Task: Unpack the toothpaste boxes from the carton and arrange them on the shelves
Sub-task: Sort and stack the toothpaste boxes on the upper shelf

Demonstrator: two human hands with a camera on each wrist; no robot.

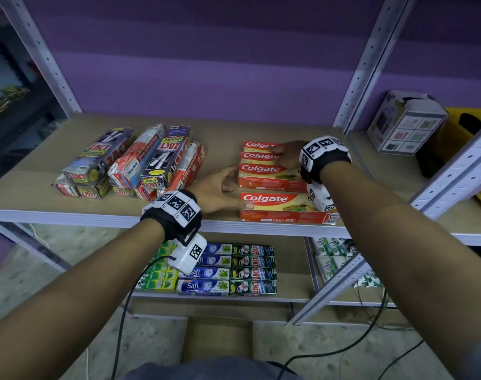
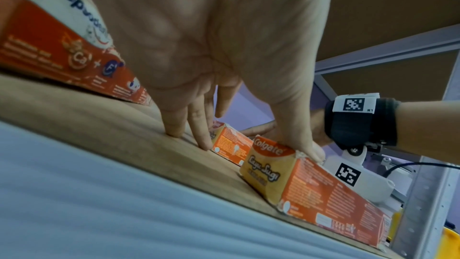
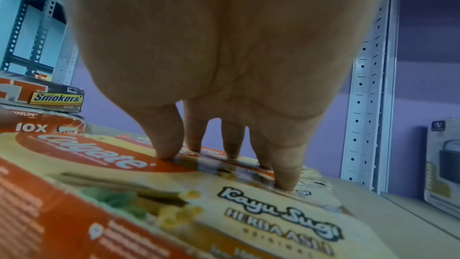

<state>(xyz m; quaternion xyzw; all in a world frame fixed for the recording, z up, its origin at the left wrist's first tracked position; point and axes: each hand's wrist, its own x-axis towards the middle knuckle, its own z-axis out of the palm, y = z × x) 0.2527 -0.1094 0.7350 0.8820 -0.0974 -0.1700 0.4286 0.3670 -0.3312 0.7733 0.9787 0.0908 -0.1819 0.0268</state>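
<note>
Toward the left end of the shelf lies your loose heap of Zact and Pepsodent boxes, some leaning on others. Just right of it your left hand lies open, fingers straight: its fingertips press the shelf board and its thumb touches the left end of the front Colgate box, which sits at the front edge. Behind that box three more Colgate boxes lie in a row toward the back. Your right hand rests open on them, straight fingertips pressing their tops. The carton stands on the floor below.
</note>
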